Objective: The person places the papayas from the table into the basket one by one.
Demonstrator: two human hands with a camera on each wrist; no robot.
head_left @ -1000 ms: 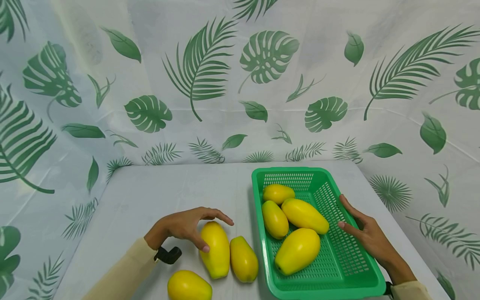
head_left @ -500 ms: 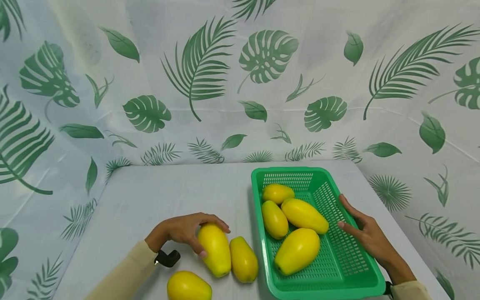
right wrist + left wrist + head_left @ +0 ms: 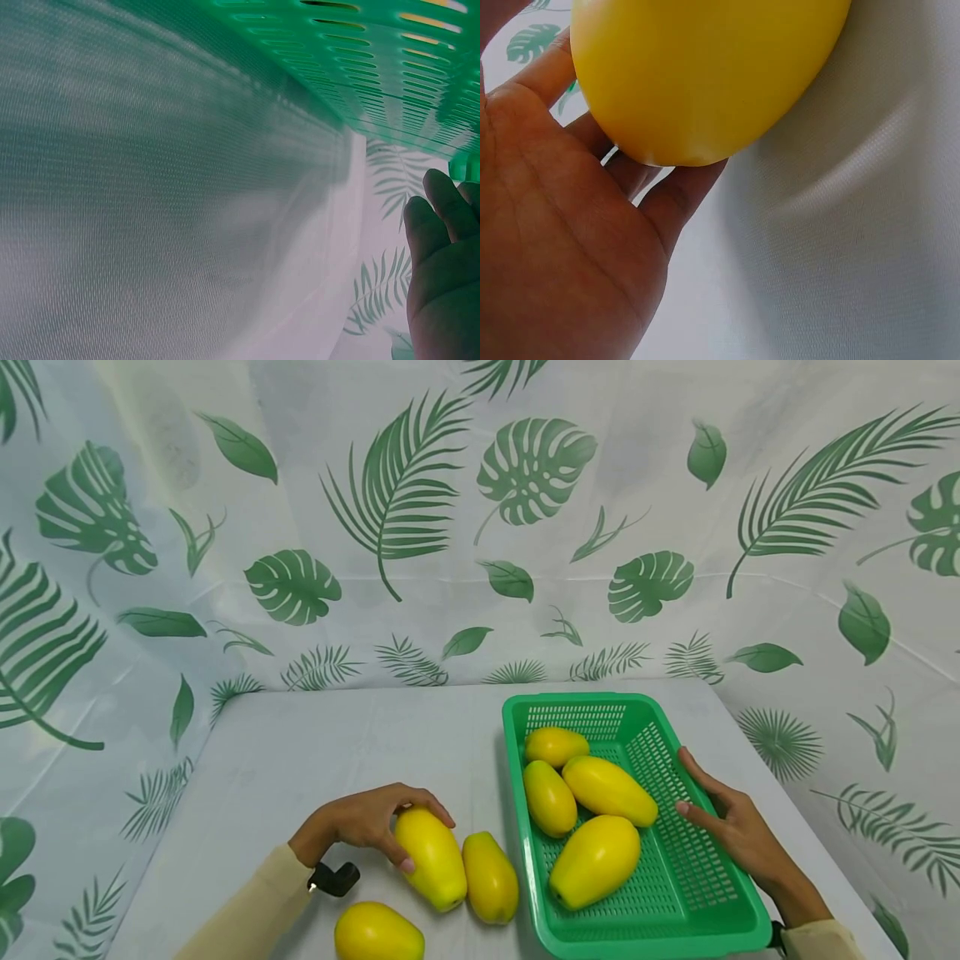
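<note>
My left hand [image 3: 375,817] grips the far end of a yellow papaya [image 3: 433,860], thumb on its near side and fingers over the top. In the left wrist view the fingers curl under the rounded end of this papaya [image 3: 705,75]. A second papaya [image 3: 491,878] lies right beside it, and a third papaya [image 3: 378,932] lies nearer the front edge. On the right, my right hand [image 3: 738,827] holds the long side of a green plastic basket [image 3: 727,935], thumb over the rim. Several papayas [image 3: 596,862] lie inside the basket.
A white cloth covers the table [image 3: 337,735]. Behind and at both sides hangs a white sheet with green leaf prints [image 3: 450,527]. The basket stands close to the table's right edge.
My left hand has closed onto the papaya, whose near end has swung slightly right. The right hand and basket have stayed in place.
</note>
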